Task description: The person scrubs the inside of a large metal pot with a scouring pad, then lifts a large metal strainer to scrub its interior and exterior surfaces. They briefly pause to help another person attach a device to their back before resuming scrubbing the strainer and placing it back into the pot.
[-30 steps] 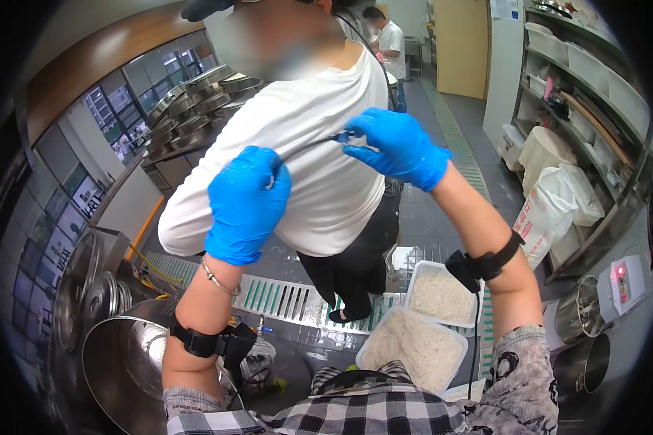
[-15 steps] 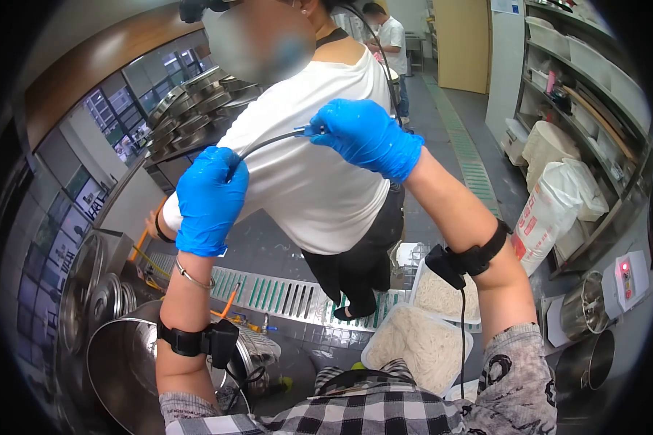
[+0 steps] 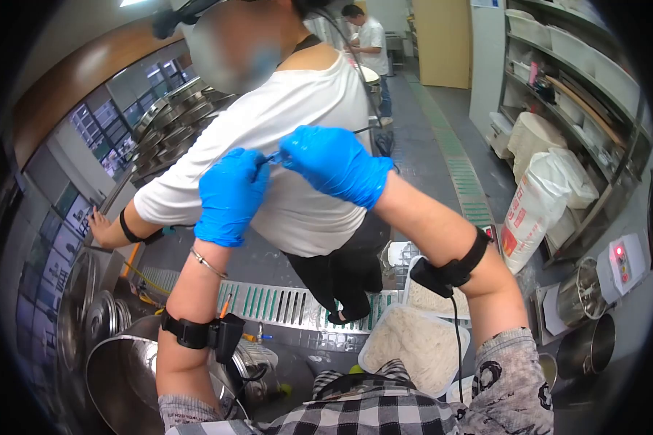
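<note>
Both my hands wear blue gloves and are raised close together behind a co-worker's white shirt (image 3: 290, 138). My left hand (image 3: 232, 192) is closed, its thumb and fingers pinching a dark cable. Only a short dark piece of the cable (image 3: 272, 157) shows between the two hands; the rest is covered by the gloves. My right hand (image 3: 335, 163) is also closed around the cable, its fingertips almost touching those of the left. Another black cable (image 3: 352, 54) runs from the co-worker's head down behind the shoulder.
The co-worker stands directly before me, one arm (image 3: 116, 230) stretched left. White tubs of pale, dough-like stuff (image 3: 363, 359) sit on the floor near a drain grate (image 3: 268, 301). A large metal pot (image 3: 98, 377) is at lower left. Shelving (image 3: 559, 80) and a white sack (image 3: 533, 210) stand right.
My hands have come together and lower, so the cable stretched between them is now mostly hidden. The co-worker's arm has reached further out to the left.
</note>
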Demonstrator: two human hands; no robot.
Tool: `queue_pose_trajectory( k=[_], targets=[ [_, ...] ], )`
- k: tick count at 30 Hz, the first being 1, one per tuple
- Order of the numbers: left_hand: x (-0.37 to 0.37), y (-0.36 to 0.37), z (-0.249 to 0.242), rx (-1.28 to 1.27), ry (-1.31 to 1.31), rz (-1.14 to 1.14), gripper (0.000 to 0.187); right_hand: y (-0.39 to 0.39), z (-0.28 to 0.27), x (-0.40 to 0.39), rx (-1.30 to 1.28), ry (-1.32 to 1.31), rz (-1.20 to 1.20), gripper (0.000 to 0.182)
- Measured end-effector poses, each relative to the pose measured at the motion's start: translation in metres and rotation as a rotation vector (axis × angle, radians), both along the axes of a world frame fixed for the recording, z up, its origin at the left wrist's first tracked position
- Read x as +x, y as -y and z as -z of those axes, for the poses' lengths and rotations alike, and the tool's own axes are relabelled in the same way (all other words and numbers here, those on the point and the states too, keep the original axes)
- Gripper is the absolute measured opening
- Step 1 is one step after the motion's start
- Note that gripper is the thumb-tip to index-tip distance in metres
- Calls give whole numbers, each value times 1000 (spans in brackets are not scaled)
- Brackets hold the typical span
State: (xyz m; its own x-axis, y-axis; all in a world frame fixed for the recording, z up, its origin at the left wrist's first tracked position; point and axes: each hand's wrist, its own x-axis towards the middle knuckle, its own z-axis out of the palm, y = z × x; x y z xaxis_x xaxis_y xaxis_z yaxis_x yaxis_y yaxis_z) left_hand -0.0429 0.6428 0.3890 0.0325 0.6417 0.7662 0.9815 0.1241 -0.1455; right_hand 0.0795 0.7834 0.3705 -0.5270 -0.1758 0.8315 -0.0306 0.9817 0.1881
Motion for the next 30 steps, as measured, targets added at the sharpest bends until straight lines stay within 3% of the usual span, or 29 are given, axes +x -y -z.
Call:
queue_pose_trajectory(
  k=[4,12,16,19,21,28,30],
  targets=[
    [3,1,-13,16,-17,90,8,6,9,1,-10,-192,26,13],
    [-5,-7,-11,11,16,130,12,11,-6,-1,-27,-95,57,9],
    [-9,-10,-10,69,21,154,9,-13,-12,15,-143,-304,-229,19],
    [-3,-10,-10,90,3,124,8,-44,-3,35,-162,-304,-177,22],
    [1,-9,-12,147,-12,164,8,-59,8,41,-147,-209,-18,21],
    [4,-18,-13,154,-47,143,10,-67,0,34,-171,-156,-22,18],
    [5,-25,-14,138,-61,128,11,-61,-10,36,-673,-192,-243,21]
  ],
)
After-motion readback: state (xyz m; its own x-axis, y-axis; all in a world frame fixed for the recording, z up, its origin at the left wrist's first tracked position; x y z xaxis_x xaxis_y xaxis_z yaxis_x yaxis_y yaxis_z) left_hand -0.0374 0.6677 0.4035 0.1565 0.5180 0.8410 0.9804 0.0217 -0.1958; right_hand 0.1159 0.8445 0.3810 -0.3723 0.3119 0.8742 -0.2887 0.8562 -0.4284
